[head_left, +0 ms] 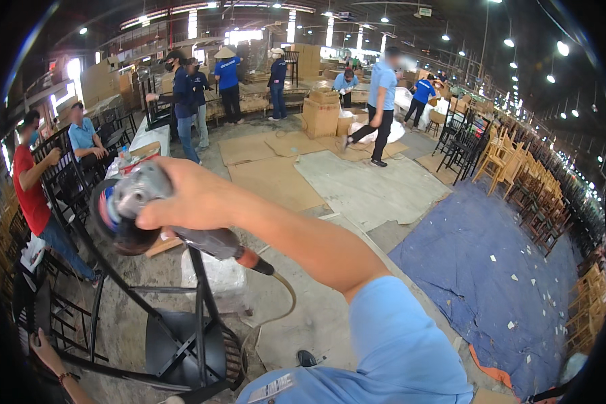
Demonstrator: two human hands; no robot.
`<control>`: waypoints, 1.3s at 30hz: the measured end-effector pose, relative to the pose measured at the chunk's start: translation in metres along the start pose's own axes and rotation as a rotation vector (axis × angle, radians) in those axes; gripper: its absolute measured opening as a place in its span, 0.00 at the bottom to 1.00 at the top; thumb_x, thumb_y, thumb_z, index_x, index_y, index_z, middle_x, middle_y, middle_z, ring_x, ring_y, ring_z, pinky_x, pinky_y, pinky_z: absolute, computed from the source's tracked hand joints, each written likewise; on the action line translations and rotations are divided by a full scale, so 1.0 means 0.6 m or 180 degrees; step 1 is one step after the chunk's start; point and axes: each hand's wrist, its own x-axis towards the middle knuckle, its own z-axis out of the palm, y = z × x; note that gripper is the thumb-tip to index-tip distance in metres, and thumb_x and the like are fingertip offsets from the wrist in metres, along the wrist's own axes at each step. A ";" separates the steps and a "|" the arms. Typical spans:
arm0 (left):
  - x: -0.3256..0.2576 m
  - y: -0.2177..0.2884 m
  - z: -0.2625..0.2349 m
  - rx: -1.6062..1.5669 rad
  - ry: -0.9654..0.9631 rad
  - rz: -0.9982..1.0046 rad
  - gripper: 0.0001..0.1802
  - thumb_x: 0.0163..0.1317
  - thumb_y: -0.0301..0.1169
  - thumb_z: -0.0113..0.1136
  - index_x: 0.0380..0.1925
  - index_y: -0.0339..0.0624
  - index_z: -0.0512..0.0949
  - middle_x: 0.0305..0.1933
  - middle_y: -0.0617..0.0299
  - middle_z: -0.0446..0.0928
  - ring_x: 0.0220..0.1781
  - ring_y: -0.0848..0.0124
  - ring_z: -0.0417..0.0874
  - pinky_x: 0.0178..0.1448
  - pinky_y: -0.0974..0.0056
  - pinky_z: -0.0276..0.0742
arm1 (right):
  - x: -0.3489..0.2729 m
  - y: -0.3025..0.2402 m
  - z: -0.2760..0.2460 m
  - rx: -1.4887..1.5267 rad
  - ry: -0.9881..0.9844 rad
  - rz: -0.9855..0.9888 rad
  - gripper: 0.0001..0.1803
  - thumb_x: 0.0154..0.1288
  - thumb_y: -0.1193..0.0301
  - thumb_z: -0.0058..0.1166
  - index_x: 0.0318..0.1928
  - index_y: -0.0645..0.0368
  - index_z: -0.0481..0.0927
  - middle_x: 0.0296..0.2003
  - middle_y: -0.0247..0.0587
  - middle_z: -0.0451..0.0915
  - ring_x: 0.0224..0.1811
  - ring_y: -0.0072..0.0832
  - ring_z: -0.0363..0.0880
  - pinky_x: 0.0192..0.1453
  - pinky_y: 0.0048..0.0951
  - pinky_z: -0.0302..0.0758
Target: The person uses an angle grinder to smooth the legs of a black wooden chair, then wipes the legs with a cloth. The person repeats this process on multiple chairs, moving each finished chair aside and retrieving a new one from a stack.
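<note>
Grey metal and black rubbery-looking stuff on the power tool (205,241) here, held up in mid-air at left centre, over the black chair (160,342). Right hand (192,195) is wrapped around it, thumb on the near side, fingers mostly hidden behind the head. The round disc (124,240) is a blurry mess, and honestly can't tell if it's touching the chair frame. Orange collar at the back end, then a thin hose (293,296) loops down and gets lost behind the chair.

Chair's tipped over, crossed braces by the seat, bottom edge cut off by the frame. Left hand (44,350) is way down in the lower left corner, at the dark frame there; too dim to say whether it's gripping or just resting. White wrapped bundle (215,283) sits behind the chair, partly blocked by its legs.

Further out: red-shirted person (32,178) on the left, cluttered table (156,135) past them, blue tarp (478,269) on the right. Far right, stacked wooden chairs (508,161) fade into the dark lens rim.
</note>
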 end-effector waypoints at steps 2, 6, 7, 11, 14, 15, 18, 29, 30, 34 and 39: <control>-0.008 -0.072 -0.031 -0.0491 -0.0236 -0.0472 0.27 0.68 0.43 0.63 0.53 0.27 0.76 0.46 0.58 0.79 0.43 0.69 0.79 0.50 0.64 0.76 | 0.061 -0.016 0.098 0.0005 -0.0372 0.0016 0.26 0.52 0.69 0.69 0.49 0.65 0.73 0.33 0.42 0.81 0.25 0.26 0.82 0.30 0.30 0.79; -0.058 -0.076 -0.019 -0.0819 -0.0704 -0.0072 0.18 0.65 0.36 0.62 0.45 0.30 0.82 0.44 0.49 0.85 0.45 0.64 0.85 0.48 0.60 0.80 | 0.135 -0.032 0.245 -0.0938 -0.0618 0.0178 0.32 0.51 0.55 0.70 0.51 0.64 0.77 0.42 0.45 0.83 0.39 0.29 0.83 0.48 0.33 0.79; -0.053 -0.077 -0.033 -0.0397 -0.0211 -0.0654 0.22 0.59 0.43 0.66 0.41 0.33 0.84 0.34 0.52 0.85 0.38 0.66 0.84 0.44 0.60 0.78 | 0.156 -0.033 0.283 -0.1126 -0.0819 0.0297 0.32 0.53 0.56 0.70 0.53 0.63 0.76 0.41 0.42 0.82 0.37 0.26 0.82 0.43 0.31 0.80; -0.063 -0.027 -0.032 -0.1187 -0.0673 -0.0667 0.15 0.57 0.37 0.69 0.38 0.37 0.82 0.26 0.65 0.78 0.28 0.75 0.74 0.34 0.65 0.72 | 0.209 -0.033 0.397 -0.0652 -0.1172 0.0422 0.28 0.55 0.66 0.66 0.55 0.61 0.73 0.36 0.37 0.79 0.27 0.22 0.78 0.33 0.27 0.78; -0.062 -0.079 -0.033 -0.2063 -0.0472 -0.0621 0.12 0.56 0.33 0.69 0.34 0.37 0.79 0.25 0.69 0.74 0.26 0.78 0.70 0.31 0.66 0.69 | 0.249 -0.040 0.511 -0.0519 -0.1654 0.0543 0.28 0.54 0.66 0.66 0.54 0.61 0.74 0.33 0.36 0.78 0.25 0.22 0.77 0.31 0.27 0.78; -0.061 -0.082 -0.025 -0.2133 -0.0459 -0.0600 0.12 0.56 0.32 0.68 0.34 0.37 0.78 0.25 0.69 0.75 0.26 0.78 0.70 0.31 0.66 0.69 | 0.261 -0.040 0.528 -0.0535 -0.1738 0.0600 0.28 0.54 0.66 0.66 0.54 0.62 0.74 0.32 0.36 0.78 0.25 0.21 0.77 0.31 0.27 0.78; -0.057 -0.091 -0.027 -0.2138 -0.0422 -0.0552 0.11 0.56 0.31 0.67 0.34 0.36 0.77 0.25 0.66 0.75 0.27 0.77 0.71 0.33 0.65 0.71 | 0.298 -0.051 0.592 -0.1115 -0.2181 0.0374 0.25 0.54 0.67 0.66 0.51 0.62 0.74 0.30 0.35 0.77 0.25 0.21 0.77 0.31 0.26 0.78; -0.051 -0.082 -0.016 -0.2009 -0.0120 -0.0447 0.17 0.55 0.29 0.69 0.44 0.35 0.80 0.40 0.50 0.85 0.42 0.61 0.86 0.49 0.62 0.79 | 0.383 -0.024 0.694 -0.1458 -0.2744 0.0814 0.21 0.55 0.67 0.65 0.48 0.61 0.75 0.30 0.35 0.78 0.24 0.21 0.76 0.29 0.26 0.75; -0.050 -0.088 -0.017 -0.1916 -0.0054 -0.0346 0.17 0.55 0.29 0.69 0.44 0.35 0.80 0.40 0.50 0.85 0.42 0.61 0.86 0.49 0.62 0.78 | 0.385 -0.022 0.702 -0.1473 -0.2772 0.0789 0.21 0.55 0.67 0.65 0.47 0.61 0.75 0.29 0.35 0.78 0.24 0.21 0.76 0.28 0.26 0.75; -0.046 -0.095 -0.018 -0.1830 -0.0099 -0.0501 0.16 0.55 0.29 0.68 0.43 0.35 0.80 0.39 0.49 0.84 0.42 0.60 0.85 0.49 0.61 0.78 | 0.402 -0.019 0.715 -0.1810 -0.2900 0.0669 0.23 0.54 0.65 0.67 0.48 0.62 0.77 0.31 0.37 0.79 0.24 0.24 0.77 0.29 0.28 0.78; -0.049 -0.084 -0.018 -0.1839 -0.0187 -0.0463 0.14 0.57 0.32 0.66 0.40 0.35 0.78 0.29 0.62 0.78 0.30 0.74 0.73 0.38 0.65 0.73 | 0.439 -0.016 0.711 -0.2193 -0.2429 0.0690 0.22 0.55 0.64 0.66 0.47 0.62 0.75 0.29 0.39 0.77 0.21 0.24 0.76 0.27 0.28 0.77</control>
